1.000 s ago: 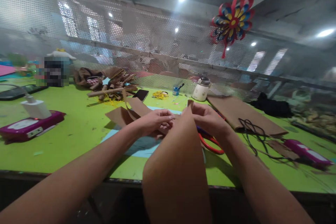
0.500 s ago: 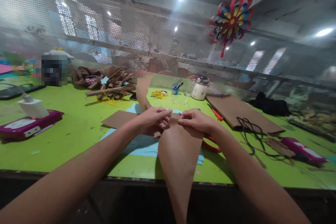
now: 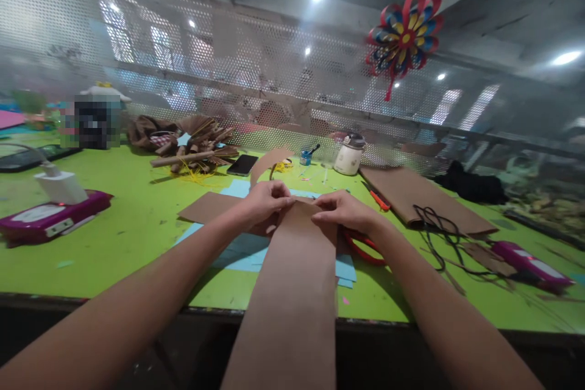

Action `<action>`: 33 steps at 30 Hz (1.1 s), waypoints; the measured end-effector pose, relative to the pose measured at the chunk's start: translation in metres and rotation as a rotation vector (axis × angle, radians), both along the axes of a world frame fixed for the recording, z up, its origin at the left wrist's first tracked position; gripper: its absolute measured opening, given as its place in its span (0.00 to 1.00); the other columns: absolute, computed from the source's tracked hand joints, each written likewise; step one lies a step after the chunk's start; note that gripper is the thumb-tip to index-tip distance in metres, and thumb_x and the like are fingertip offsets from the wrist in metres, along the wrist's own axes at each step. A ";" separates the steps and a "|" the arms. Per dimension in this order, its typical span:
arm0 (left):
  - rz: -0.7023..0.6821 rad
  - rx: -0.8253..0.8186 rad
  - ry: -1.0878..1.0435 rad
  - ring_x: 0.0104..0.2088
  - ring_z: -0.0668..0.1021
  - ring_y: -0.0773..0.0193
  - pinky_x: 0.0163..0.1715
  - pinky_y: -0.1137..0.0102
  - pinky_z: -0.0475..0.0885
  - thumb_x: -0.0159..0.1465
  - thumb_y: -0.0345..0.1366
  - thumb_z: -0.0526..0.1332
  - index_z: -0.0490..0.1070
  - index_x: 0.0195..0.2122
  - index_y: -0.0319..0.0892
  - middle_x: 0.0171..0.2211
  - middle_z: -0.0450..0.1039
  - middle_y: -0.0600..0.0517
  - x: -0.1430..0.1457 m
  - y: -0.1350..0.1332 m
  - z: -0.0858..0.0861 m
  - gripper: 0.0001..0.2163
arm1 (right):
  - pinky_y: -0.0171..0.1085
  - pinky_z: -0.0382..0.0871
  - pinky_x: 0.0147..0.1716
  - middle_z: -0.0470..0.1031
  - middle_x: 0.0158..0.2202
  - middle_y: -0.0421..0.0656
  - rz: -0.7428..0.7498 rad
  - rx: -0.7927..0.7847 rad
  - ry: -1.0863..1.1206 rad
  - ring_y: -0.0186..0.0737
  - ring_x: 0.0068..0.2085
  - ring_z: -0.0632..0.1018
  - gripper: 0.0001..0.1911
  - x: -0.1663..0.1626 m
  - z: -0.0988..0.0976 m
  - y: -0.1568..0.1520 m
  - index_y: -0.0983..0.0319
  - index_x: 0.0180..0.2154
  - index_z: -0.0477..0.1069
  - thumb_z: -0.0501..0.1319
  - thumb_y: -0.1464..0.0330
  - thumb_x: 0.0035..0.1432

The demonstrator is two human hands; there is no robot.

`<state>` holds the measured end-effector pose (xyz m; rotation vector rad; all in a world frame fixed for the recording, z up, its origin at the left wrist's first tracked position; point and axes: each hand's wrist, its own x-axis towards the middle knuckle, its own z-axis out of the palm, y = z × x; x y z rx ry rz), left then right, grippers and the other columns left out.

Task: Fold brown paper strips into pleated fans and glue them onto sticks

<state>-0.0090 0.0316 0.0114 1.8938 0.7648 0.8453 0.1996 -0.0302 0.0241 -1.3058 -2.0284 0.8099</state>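
One long brown paper strip (image 3: 297, 292) fills the lower middle of the head view, its far end between the two hands and its near end running out past the bottom of the picture. Its long axis points from the fingers back toward the wearer, slanting slightly to the left as it comes nearer, and the strip passes over the front edge of the green counter (image 3: 137, 262). The left hand (image 3: 269, 202) grasps the far end at its left corner, thumb pressed toward curled fingers; the right hand (image 3: 342, 210) pinches the same end at its right corner. The strip looks smooth, plain and matt, with a straight right edge, a darker, shaded band near the fingertips and a paler stretch below; it appears broader toward the wearer. Beyond the left hand, a curled brown piece (image 3: 269, 164) rises and bends over to the right, and a flat brown flap (image 3: 208, 207) points left; whether either joins the strip is hidden by the hand. Light-blue sheets (image 3: 244, 253) lie on the counter beneath the work. A red loop handle (image 3: 365, 250) sits just beside the right hand, partly covered by the wrist.
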 end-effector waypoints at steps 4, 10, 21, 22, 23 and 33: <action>0.027 0.118 0.080 0.24 0.70 0.69 0.23 0.75 0.63 0.53 0.37 0.59 0.65 0.28 0.38 0.22 0.68 0.54 -0.003 0.004 0.000 0.07 | 0.34 0.64 0.32 0.75 0.30 0.42 -0.060 0.072 0.042 0.35 0.31 0.72 0.10 0.004 -0.002 0.003 0.64 0.32 0.75 0.59 0.66 0.49; -0.078 0.243 0.172 0.30 0.72 0.67 0.29 0.74 0.65 0.52 0.34 0.58 0.68 0.37 0.38 0.29 0.71 0.52 -0.004 0.000 0.003 0.11 | 0.34 0.66 0.30 0.77 0.31 0.43 -0.057 0.110 0.010 0.36 0.31 0.74 0.11 -0.007 -0.001 -0.003 0.63 0.35 0.76 0.59 0.68 0.49; -0.074 0.386 0.164 0.29 0.70 0.69 0.29 0.75 0.64 0.52 0.30 0.55 0.67 0.31 0.38 0.27 0.68 0.53 -0.005 -0.004 0.006 0.06 | 0.35 0.69 0.36 0.78 0.36 0.42 -0.047 0.262 0.038 0.37 0.37 0.76 0.15 -0.006 0.009 -0.010 0.60 0.38 0.76 0.57 0.75 0.48; -0.075 0.400 0.157 0.29 0.70 0.69 0.29 0.75 0.64 0.52 0.29 0.55 0.67 0.31 0.38 0.28 0.68 0.53 -0.005 -0.005 0.008 0.06 | 0.35 0.69 0.36 0.78 0.35 0.42 -0.048 0.263 0.051 0.36 0.37 0.76 0.14 -0.005 0.009 -0.010 0.60 0.37 0.76 0.57 0.75 0.48; -0.074 0.412 0.153 0.29 0.70 0.69 0.28 0.75 0.64 0.52 0.29 0.55 0.67 0.31 0.38 0.27 0.68 0.53 -0.005 -0.006 0.009 0.06 | 0.34 0.69 0.35 0.78 0.35 0.42 -0.051 0.269 0.063 0.36 0.36 0.76 0.14 -0.004 0.010 -0.010 0.61 0.37 0.76 0.58 0.75 0.48; -0.232 0.282 0.228 0.26 0.66 0.69 0.25 0.74 0.59 0.62 0.43 0.48 0.70 0.29 0.36 0.25 0.66 0.52 -0.010 -0.011 0.020 0.17 | 0.30 0.65 0.27 0.76 0.28 0.42 -0.025 0.390 0.020 0.32 0.29 0.73 0.13 -0.016 0.009 -0.015 0.60 0.36 0.77 0.57 0.75 0.49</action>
